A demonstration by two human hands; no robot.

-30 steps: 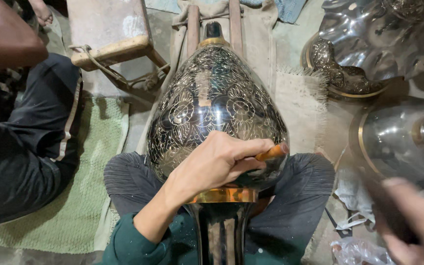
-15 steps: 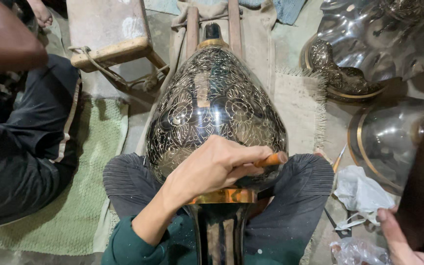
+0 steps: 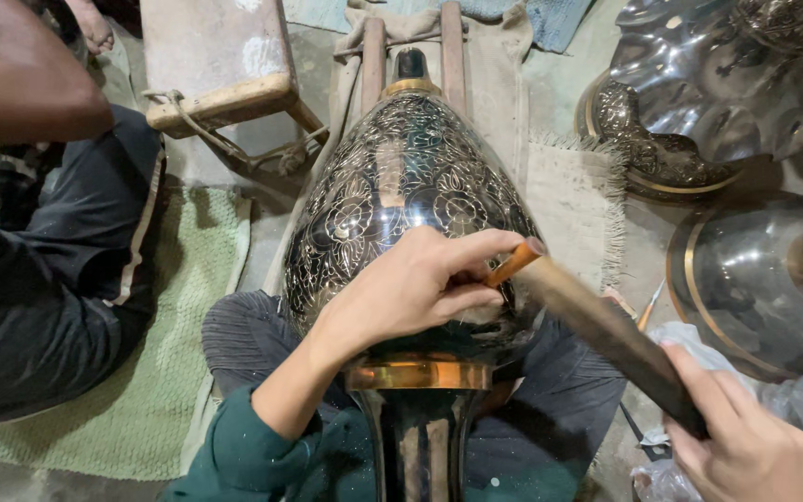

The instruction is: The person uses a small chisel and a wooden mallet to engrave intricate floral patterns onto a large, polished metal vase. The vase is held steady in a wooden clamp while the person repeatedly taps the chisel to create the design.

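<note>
A small orange-handled chisel (image 3: 511, 264) is pinched by the left hand (image 3: 411, 288) against the engraved dark vase (image 3: 401, 195); a wooden stick (image 3: 611, 330) is gripped by the right hand (image 3: 745, 446).

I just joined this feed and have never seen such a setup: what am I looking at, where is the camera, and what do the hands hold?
The one view comes from a camera on the person's head, looking down at their lap. A large black engraved metal vase lies there on its side. The left hand rests on it, pinching a small orange-handled chisel. The right hand grips a dark wooden stick whose end meets the chisel's top. Another person's arm is at upper left, more metalware at right.
</note>
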